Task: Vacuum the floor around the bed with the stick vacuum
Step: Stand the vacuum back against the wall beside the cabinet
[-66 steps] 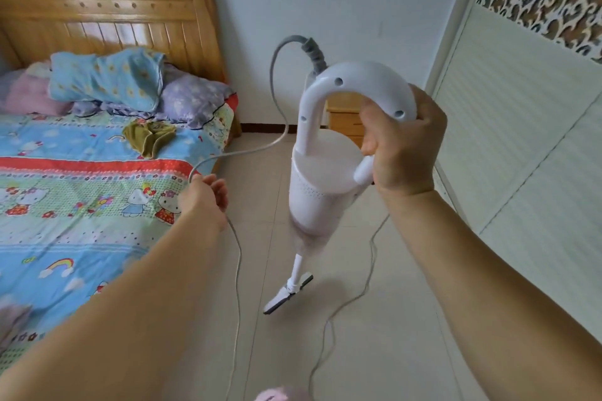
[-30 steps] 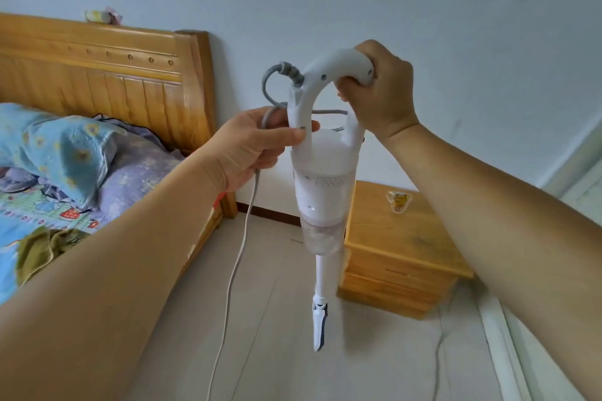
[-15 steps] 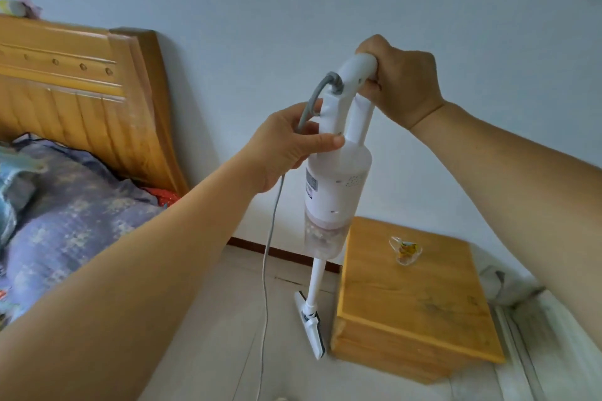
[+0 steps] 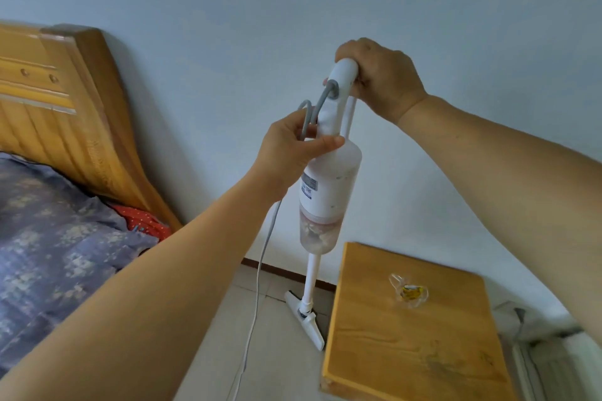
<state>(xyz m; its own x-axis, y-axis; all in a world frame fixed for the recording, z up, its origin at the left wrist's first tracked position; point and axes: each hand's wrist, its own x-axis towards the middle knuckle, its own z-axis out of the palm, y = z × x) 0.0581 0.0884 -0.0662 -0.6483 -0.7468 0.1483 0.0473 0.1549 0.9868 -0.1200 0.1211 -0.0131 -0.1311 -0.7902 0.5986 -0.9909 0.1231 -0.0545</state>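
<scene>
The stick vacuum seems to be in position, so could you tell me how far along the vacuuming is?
Done: the stick vacuum is upright, its floor head on the tiles beside the nightstand. In hand: right hand grips the handle, left hand pinches the cord. Left: seemingly the whole floor.

Both hands on upright stick vacuum, right hand gripping handle, left hand holding cord

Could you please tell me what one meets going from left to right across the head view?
wooden headboard → left hand → stick vacuum → right hand → wooden nightstand
</scene>
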